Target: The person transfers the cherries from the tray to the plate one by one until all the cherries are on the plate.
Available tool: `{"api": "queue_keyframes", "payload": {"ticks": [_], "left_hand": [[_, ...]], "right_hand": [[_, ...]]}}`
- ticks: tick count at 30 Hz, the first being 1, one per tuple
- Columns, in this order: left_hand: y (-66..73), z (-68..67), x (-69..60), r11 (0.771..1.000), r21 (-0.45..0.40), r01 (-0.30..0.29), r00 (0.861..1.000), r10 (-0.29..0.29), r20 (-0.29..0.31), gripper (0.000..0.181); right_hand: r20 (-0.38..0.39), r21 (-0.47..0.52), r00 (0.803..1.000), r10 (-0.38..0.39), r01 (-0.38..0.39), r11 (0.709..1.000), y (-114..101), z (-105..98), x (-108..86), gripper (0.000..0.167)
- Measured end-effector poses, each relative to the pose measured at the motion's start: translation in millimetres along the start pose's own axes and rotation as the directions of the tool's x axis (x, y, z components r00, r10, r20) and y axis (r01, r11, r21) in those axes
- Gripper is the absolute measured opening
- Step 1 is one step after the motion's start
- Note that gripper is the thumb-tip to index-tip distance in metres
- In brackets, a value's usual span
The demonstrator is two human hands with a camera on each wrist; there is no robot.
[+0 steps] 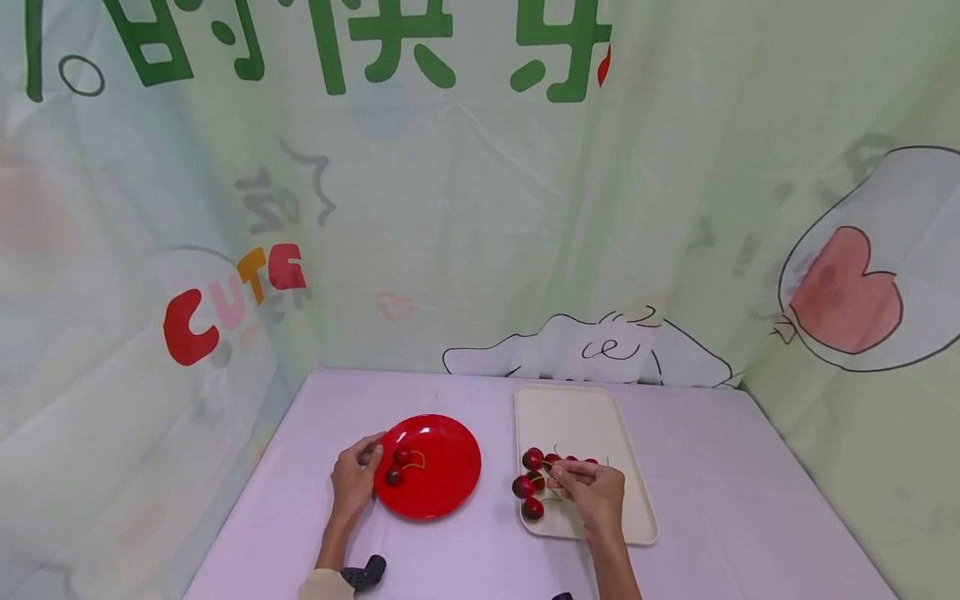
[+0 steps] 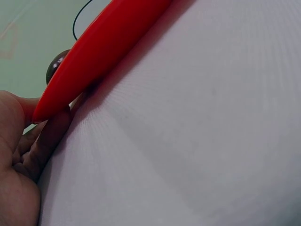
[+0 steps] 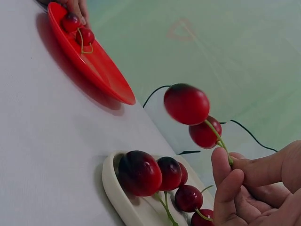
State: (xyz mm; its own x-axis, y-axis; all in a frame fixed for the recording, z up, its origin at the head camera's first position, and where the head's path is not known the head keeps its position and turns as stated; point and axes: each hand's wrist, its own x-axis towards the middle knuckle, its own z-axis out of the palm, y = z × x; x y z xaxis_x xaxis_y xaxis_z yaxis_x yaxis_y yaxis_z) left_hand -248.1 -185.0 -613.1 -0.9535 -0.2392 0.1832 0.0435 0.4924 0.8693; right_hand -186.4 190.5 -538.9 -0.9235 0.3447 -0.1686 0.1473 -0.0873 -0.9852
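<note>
My left hand [image 1: 356,477] grips the left rim of the red plate [image 1: 450,467], thumb on top and fingers beneath in the left wrist view. Two cherries [image 1: 402,455] joined by a stem lie on the plate's left side. Over the cream tray [image 1: 570,408], my right hand [image 1: 596,496] pinches a green stem between thumb and fingers; in the right wrist view, a pair of cherries [image 3: 186,104] hangs from that stem, above the tray. Several other cherries [image 3: 139,173] lie in the tray's near left part, below and beside the hand [image 3: 256,183].
A pale cloth covers the table [image 1: 720,500]. Printed curtains [image 1: 480,208] stand behind and at both sides. A dark wrist device [image 1: 365,573] is strapped by the left sleeve. The plate and tray stand apart, with bare cloth between them.
</note>
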Motion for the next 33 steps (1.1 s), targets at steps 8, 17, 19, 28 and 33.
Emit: {"api": "queue_keyframes", "payload": {"ticks": [8,17,19,28,33], "left_hand": [[-5.0,-1.2,-4.2,1.0,0.02,0.016,1.0,-0.016,-0.008,0.03],[-4.6,-0.2,-2.9,1.0,0.005,-0.005,1.0,0.005,-0.012,0.03],[-4.9,0.6,-2.6,1.0,0.003,-0.009,1.0,0.009,-0.019,0.029],[-2.3,2.0,0.1,1.0,-0.001,-0.004,1.0,0.004,-0.013,0.029],[-1.6,2.5,2.2,1.0,-0.008,-0.003,1.0,0.003,-0.01,0.029]], "right_hand": [[0.011,0.028,1.0,0.0,-0.001,1.0,-1.2,7.0,-3.3,0.025],[0.016,0.007,1.0,-0.002,0.002,1.0,-7.3,10.7,-3.4,0.025],[0.016,0.007,1.0,0.004,-0.005,1.0,-8.0,11.6,-2.8,0.024],[0.036,0.038,0.999,0.004,-0.006,0.999,-14.0,14.4,-2.9,0.024],[0.013,0.016,1.0,0.011,-0.012,1.0,-13.3,16.3,-0.7,0.025]]}}
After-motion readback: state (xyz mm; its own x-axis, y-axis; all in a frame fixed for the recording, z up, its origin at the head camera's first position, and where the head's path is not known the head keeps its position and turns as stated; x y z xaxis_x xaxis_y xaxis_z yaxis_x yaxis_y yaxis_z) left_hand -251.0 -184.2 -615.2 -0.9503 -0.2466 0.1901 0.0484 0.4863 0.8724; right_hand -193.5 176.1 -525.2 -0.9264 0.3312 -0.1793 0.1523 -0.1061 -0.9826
